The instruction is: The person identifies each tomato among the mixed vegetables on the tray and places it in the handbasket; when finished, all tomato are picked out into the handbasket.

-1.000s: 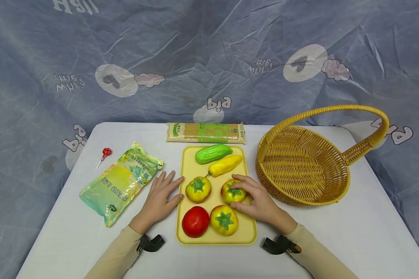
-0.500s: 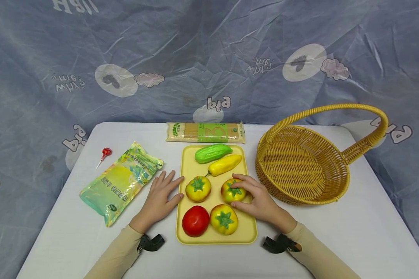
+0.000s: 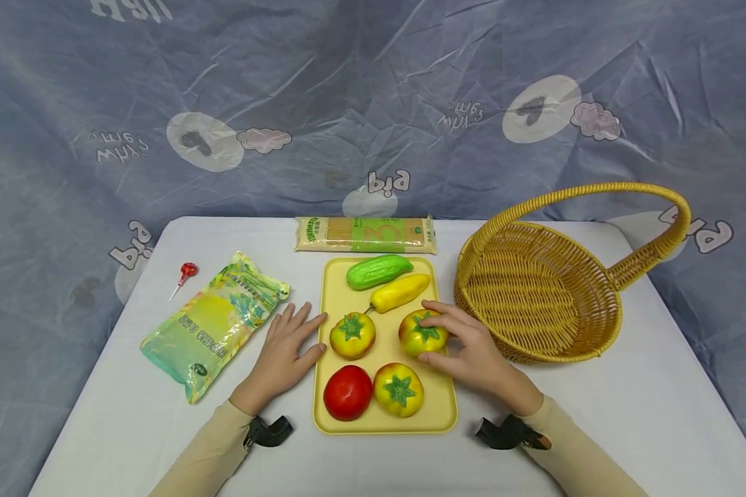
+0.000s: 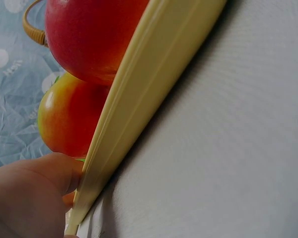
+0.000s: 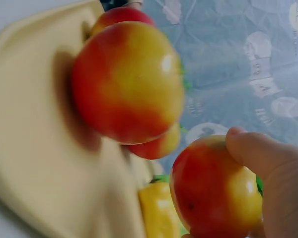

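Observation:
My right hand holds a yellow-and-red tomato with a green star-shaped top, thumb on one side and fingers on the other. In the right wrist view this tomato appears raised off the yellow tray. Spread fingers mark my left hand, which rests at the tray's left edge; in the left wrist view its thumb touches the rim. Also on the tray lie two more yellow tomatoes, a red round fruit or vegetable, a yellow pepper and a green bumpy gourd.
A wicker basket with a tall handle stands right of the tray. Behind the tray lies a pack of noodles. Further left are a green-yellow bag and a red lollipop on the white table.
My right hand has moved slightly right and away from me, and the tomato in it has shifted along and come up. The left hand stays in place.

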Demonstrator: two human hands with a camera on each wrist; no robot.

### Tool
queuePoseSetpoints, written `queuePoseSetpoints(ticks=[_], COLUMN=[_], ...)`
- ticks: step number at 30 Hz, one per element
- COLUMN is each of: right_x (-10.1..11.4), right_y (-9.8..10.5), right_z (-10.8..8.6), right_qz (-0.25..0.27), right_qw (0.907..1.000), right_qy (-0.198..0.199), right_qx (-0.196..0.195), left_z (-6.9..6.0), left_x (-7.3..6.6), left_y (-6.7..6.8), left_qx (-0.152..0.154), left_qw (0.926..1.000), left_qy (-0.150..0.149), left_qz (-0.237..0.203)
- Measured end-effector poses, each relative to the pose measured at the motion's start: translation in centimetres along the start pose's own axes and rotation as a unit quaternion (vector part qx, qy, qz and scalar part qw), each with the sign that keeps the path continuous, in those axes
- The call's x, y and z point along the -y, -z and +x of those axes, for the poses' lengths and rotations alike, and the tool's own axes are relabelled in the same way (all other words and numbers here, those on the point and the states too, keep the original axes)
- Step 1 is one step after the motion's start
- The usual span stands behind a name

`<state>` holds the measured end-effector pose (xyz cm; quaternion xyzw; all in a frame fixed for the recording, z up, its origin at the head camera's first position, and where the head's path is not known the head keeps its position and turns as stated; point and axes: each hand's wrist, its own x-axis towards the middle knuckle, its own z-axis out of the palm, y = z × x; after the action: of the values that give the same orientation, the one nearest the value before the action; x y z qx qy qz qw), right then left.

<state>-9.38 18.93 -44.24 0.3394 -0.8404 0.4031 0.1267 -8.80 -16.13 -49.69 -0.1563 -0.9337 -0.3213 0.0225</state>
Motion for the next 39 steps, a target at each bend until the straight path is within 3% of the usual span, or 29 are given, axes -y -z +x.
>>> queuePoseSetpoints(ticks=[6,13,18,28,34,39], right_x=[1.2,1.5,1.4,0.5,-0.6,-1.9], right_y=[2.1,4.5,5.8,8.0,8.5,8.5], right_z=[0.3,0.5,0.6,0.6,0.7,0.7], right_qz=[0.022,0.032,0.033,0.051,0.029,0.012], right_qw=[0.9997,0.9981,0.9963,0.9856,0.9769,0.9722], right_qy=[0.0,0.009,-0.013,-0.092,-0.167,-0.206], right_qx=[-0.011,-0.051,-0.078,-0.133,-0.13,-0.111], left_z=[0.0,-0.1,-0.2,-0.1,0.0,0.0], left_x=[-0.1,0.0,0.0,0.0,0.0,-0.1], left_y=[0.0,-0.1,-0.1,0.0,0.0,0.1], left_qx=[-0.001,0.0,0.0,0.002,0.003,0.003], left_qw=[1.0,1.0,1.0,1.0,1.0,1.0], left_qy=[-0.001,0.001,-0.001,0.001,0.0,0.001], left_qz=[-0.001,0.0,0.002,0.003,0.004,0.003])
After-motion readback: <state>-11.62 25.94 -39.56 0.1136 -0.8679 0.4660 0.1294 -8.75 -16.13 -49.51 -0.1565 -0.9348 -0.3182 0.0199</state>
